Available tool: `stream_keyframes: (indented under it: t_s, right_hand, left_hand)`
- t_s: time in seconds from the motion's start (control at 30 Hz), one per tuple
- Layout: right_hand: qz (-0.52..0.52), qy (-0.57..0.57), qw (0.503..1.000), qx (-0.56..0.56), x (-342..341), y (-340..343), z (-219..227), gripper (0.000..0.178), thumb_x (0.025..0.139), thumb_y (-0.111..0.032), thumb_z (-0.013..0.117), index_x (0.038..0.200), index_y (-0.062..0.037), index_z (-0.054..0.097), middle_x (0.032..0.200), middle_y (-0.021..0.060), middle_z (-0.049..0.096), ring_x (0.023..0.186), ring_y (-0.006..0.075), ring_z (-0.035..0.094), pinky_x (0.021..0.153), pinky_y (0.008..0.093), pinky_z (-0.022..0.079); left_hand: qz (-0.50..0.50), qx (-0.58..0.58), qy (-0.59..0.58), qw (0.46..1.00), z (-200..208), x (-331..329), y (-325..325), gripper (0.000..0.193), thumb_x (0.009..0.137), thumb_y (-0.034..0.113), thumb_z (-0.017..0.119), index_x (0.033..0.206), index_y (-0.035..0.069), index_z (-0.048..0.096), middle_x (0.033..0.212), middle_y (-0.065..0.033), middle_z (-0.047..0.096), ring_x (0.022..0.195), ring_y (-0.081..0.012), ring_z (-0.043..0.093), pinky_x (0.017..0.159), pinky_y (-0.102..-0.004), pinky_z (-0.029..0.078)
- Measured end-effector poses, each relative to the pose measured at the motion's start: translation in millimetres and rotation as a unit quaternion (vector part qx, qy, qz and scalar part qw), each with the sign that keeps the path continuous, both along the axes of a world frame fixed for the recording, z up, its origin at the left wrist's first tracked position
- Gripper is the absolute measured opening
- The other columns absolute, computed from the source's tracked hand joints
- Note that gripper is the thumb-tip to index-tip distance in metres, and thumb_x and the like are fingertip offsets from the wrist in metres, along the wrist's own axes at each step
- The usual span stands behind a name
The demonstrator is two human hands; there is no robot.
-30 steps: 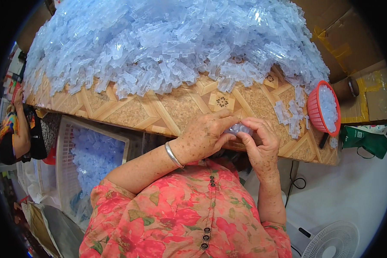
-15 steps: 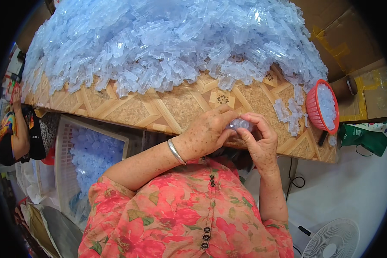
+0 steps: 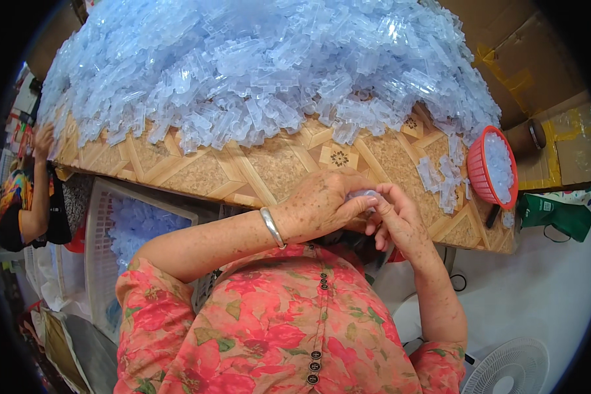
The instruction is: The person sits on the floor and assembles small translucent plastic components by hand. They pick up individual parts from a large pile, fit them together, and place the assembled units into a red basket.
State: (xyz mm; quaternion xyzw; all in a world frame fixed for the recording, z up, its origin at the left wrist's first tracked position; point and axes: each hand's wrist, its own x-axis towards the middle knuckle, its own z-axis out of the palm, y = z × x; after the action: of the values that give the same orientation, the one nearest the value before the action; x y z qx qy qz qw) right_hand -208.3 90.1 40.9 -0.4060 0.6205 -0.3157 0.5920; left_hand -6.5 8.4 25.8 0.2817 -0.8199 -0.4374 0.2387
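Observation:
Both hands meet at the table's near edge. My left hand (image 3: 322,202), with a silver bangle on its wrist, is closed round a small clear, bluish plastic piece (image 3: 361,194); most of it is hidden by the fingers. Against it from the right, my right hand (image 3: 400,222) has its thumb and curled fingers pressed close to the left thumb. Whether the right fingers also grip the piece is hard to see. Beyond them a large heap of clear, bluish plastic pieces (image 3: 243,72) covers the far part of the patterned table (image 3: 269,164).
A red plastic basket (image 3: 478,167) of small clear pieces stands at the table's right edge, with a few loose pieces (image 3: 443,177) beside it. A white crate (image 3: 97,249) of pieces sits below left. Cardboard boxes (image 3: 532,59), a fan (image 3: 512,368) and another person's arm (image 3: 38,190) flank the table.
My hands have drawn closer together, and the fingers now cover more of the plastic piece. My right forearm has swung outward. The other person's hand has moved toward the heap.

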Motion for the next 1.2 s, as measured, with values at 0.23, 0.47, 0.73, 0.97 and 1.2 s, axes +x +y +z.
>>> stream_keyframes:
  t_s: [0.23, 0.47, 0.73, 0.97, 1.2]
  right_hand:
    - [0.014, -0.121, 0.987, 0.104, -6.3, -14.5, 8.6, 0.044, 0.105, -0.04, 0.055, 0.129, -0.005, 0.045, 0.092, 0.0181, 0.07, 0.061, 0.0184, 0.072, 0.046, 0.0239, 0.057]
    - [0.025, -0.155, 0.977, 0.142, -10.1, -19.6, 9.2, 0.038, 0.106, -0.035, 0.055, 0.124, -0.0037, 0.043, 0.103, 0.0254, 0.068, 0.08, 0.0288, 0.076, 0.054, 0.0327, 0.064]
    - [0.018, -0.161, 0.977, 0.139, -7.1, -19.7, 4.9, 0.033, 0.107, -0.028, 0.054, 0.123, -0.0029, 0.042, 0.105, 0.0282, 0.068, 0.081, 0.0327, 0.076, 0.056, 0.035, 0.065]
    - [0.036, -0.161, 0.978, 0.129, -17.6, -23.9, 1.5, 0.037, 0.105, -0.035, 0.058, 0.122, -0.0034, 0.048, 0.108, 0.0253, 0.069, 0.085, 0.0302, 0.076, 0.059, 0.0348, 0.065]
    - [0.047, -0.152, 0.982, 0.106, -11.3, -14.7, 1.9, 0.047, 0.105, -0.04, 0.054, 0.138, -0.0061, 0.051, 0.115, 0.0181, 0.071, 0.086, 0.0247, 0.076, 0.055, 0.0298, 0.063]
  left_hand:
    - [-0.027, 0.2, 0.006, 0.979, 2.9, -1.8, -9.6, 0.03, 0.102, 0.023, 0.062, 0.127, 0.009, 0.071, 0.099, -0.0064, 0.076, 0.086, -0.0144, 0.071, 0.074, -0.0304, 0.059]
    - [-0.03, 0.306, -0.022, 0.951, 1.4, -7.2, -13.2, 0.03, 0.099, 0.017, 0.067, 0.128, 0.011, 0.071, 0.094, -0.0046, 0.077, 0.081, -0.0066, 0.068, 0.072, -0.0263, 0.059]
    - [0.011, 0.322, -0.023, 0.946, -2.0, -11.5, -4.2, 0.028, 0.097, 0.017, 0.066, 0.122, 0.009, 0.074, 0.095, -0.0087, 0.077, 0.083, -0.0126, 0.07, 0.076, -0.0294, 0.059]
    - [0.015, 0.325, -0.029, 0.945, 2.9, -16.1, -8.0, 0.028, 0.099, 0.013, 0.064, 0.122, 0.0, 0.071, 0.098, -0.0102, 0.077, 0.082, -0.011, 0.071, 0.072, -0.0291, 0.062]
    - [-0.012, 0.29, -0.015, 0.957, -2.6, -11.9, -3.9, 0.032, 0.098, 0.027, 0.068, 0.122, 0.007, 0.072, 0.096, -0.0097, 0.077, 0.082, -0.0156, 0.072, 0.073, -0.0317, 0.06]
